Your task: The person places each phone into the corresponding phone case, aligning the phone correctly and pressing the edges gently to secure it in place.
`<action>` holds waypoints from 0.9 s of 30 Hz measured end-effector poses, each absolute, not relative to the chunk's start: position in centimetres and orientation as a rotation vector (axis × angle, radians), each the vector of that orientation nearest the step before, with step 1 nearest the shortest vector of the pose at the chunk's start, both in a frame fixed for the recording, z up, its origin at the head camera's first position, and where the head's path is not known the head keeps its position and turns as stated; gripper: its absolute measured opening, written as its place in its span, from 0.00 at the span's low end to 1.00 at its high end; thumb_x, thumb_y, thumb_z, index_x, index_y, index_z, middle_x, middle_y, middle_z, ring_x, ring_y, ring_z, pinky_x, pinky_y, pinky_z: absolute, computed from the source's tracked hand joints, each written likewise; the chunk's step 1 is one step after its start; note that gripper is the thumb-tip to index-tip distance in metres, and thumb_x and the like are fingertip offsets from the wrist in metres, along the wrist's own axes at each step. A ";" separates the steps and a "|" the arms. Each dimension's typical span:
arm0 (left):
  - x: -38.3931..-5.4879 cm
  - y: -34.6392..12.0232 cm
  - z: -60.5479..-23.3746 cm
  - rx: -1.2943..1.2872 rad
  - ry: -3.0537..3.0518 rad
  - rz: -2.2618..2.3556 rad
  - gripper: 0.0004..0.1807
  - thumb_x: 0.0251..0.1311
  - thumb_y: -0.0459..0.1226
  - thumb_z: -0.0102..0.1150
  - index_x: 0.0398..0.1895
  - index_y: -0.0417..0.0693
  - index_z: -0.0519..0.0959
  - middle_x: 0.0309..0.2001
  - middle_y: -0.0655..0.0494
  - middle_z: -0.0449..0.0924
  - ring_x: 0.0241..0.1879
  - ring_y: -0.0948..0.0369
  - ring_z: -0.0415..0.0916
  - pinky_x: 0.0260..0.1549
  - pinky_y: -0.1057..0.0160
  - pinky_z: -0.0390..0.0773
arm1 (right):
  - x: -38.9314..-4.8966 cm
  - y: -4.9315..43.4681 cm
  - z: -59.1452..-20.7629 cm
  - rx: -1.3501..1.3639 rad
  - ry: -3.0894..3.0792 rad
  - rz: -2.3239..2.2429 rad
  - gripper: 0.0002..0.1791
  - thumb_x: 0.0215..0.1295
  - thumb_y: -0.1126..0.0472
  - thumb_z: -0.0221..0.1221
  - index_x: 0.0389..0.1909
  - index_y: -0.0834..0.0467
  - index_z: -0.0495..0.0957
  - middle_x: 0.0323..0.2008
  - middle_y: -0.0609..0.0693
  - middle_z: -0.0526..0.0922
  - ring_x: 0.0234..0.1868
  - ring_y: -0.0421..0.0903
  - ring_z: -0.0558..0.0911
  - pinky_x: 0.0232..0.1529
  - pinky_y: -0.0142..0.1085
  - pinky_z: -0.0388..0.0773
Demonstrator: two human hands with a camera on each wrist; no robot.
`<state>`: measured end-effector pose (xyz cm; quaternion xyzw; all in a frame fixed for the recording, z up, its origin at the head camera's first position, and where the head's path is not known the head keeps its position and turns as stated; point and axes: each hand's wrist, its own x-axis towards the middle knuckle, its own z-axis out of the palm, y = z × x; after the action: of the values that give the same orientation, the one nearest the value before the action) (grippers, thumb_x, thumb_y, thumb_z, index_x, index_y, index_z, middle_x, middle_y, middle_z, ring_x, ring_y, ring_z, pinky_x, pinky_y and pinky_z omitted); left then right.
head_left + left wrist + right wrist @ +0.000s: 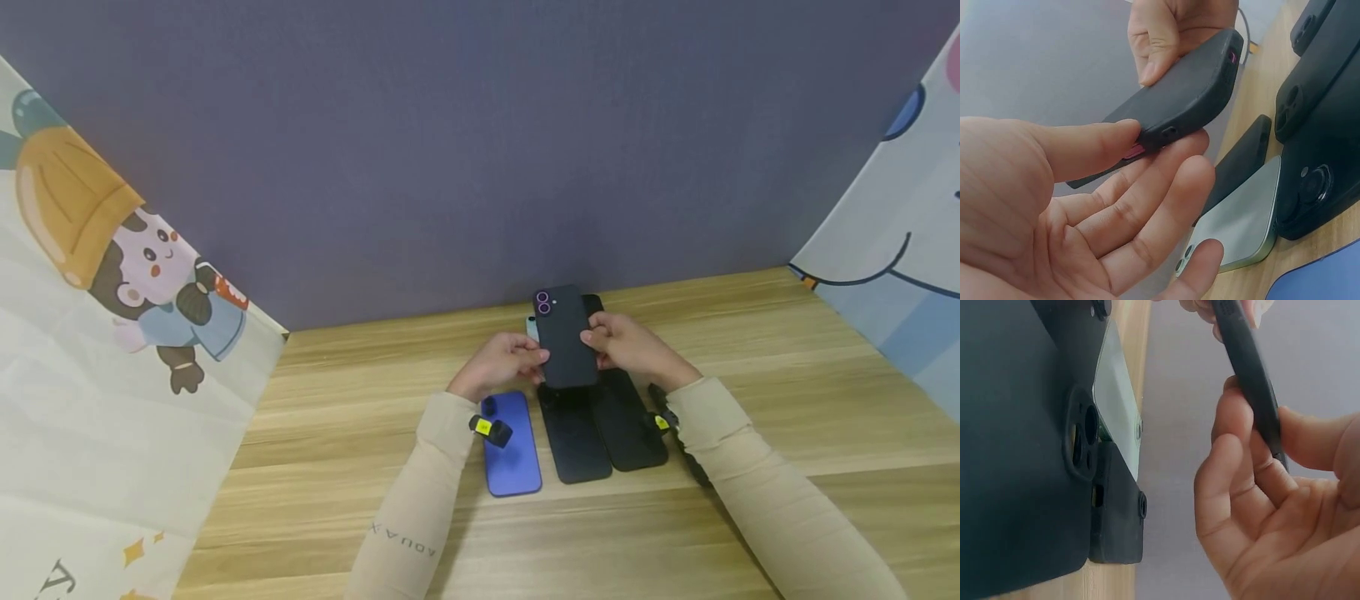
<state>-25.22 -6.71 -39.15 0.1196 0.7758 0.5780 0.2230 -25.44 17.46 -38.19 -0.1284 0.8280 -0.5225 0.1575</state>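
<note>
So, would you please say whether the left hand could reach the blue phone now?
Probably yes, once freed: the left hand pinches a black phone, but the blue phone lies close by with no other phone covering it.

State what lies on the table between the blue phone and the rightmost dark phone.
Another dark phone lies between the blue phone and the rightmost dark phone; the head view shows it.
</note>
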 end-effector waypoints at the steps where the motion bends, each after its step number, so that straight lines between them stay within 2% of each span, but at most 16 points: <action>1: -25.2 -6.7 -39.1 0.336 2.135 1.600 0.10 0.73 0.36 0.58 0.45 0.35 0.81 0.30 0.51 0.86 0.29 0.61 0.83 0.55 0.44 0.82 | -25.5 17.6 -38.1 -0.365 2.354 -1.506 0.11 0.80 0.63 0.49 0.50 0.69 0.68 0.33 0.51 0.77 0.33 0.42 0.78 0.38 0.35 0.82; 3: -25.3 -6.9 -39.1 0.345 2.126 1.608 0.12 0.74 0.35 0.57 0.48 0.32 0.81 0.33 0.47 0.87 0.32 0.56 0.85 0.55 0.44 0.82 | -25.6 18.1 -37.9 -0.376 2.359 -1.511 0.11 0.81 0.63 0.48 0.51 0.70 0.68 0.32 0.51 0.75 0.32 0.43 0.77 0.36 0.36 0.81; 5: -25.3 -7.0 -39.0 0.353 2.120 1.616 0.14 0.74 0.33 0.55 0.51 0.29 0.80 0.36 0.42 0.88 0.38 0.47 0.86 0.55 0.45 0.83 | -25.9 18.8 -37.8 -0.378 2.399 -1.499 0.12 0.81 0.63 0.48 0.51 0.70 0.69 0.32 0.51 0.76 0.31 0.43 0.77 0.36 0.37 0.81; 8: -25.3 -7.2 -38.8 0.350 2.108 1.637 0.15 0.75 0.32 0.53 0.54 0.25 0.77 0.38 0.39 0.87 0.48 0.35 0.82 0.56 0.44 0.82 | -26.3 20.1 -37.8 -0.357 2.482 -1.470 0.15 0.82 0.62 0.47 0.54 0.72 0.71 0.35 0.53 0.79 0.31 0.42 0.77 0.36 0.36 0.80; 10: -25.3 -7.3 -38.8 0.345 2.107 1.643 0.16 0.75 0.32 0.53 0.55 0.24 0.76 0.38 0.40 0.87 0.51 0.32 0.80 0.57 0.44 0.81 | -26.7 21.0 -37.9 -0.325 2.508 -1.462 0.17 0.82 0.61 0.46 0.55 0.72 0.71 0.35 0.52 0.81 0.32 0.41 0.78 0.37 0.36 0.81; 17: -25.3 -7.3 -38.9 0.328 2.124 1.643 0.16 0.75 0.34 0.53 0.55 0.26 0.76 0.38 0.40 0.87 0.50 0.35 0.82 0.56 0.46 0.82 | -27.9 23.8 -38.6 -0.218 2.508 -1.485 0.19 0.84 0.58 0.42 0.54 0.72 0.70 0.32 0.46 0.78 0.31 0.41 0.77 0.38 0.37 0.80; 22: -25.4 -7.2 -39.1 0.314 2.136 1.634 0.17 0.76 0.35 0.53 0.55 0.27 0.76 0.39 0.40 0.87 0.49 0.37 0.83 0.54 0.48 0.83 | -28.4 25.3 -39.3 -0.147 2.571 -1.433 0.20 0.84 0.56 0.40 0.54 0.71 0.68 0.33 0.48 0.77 0.33 0.44 0.77 0.39 0.38 0.78; 27: -25.5 -7.2 -39.4 0.296 2.166 1.610 0.16 0.76 0.36 0.53 0.55 0.29 0.77 0.41 0.39 0.87 0.46 0.42 0.85 0.53 0.50 0.84 | -28.4 26.2 -39.6 -0.101 2.640 -1.360 0.19 0.84 0.54 0.40 0.44 0.67 0.67 0.31 0.51 0.73 0.33 0.49 0.76 0.36 0.40 0.72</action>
<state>-25.47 -7.22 -39.39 0.1065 0.7796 0.5796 0.2119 -28.42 26.21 -39.65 -0.0340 0.8852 -0.4560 0.0852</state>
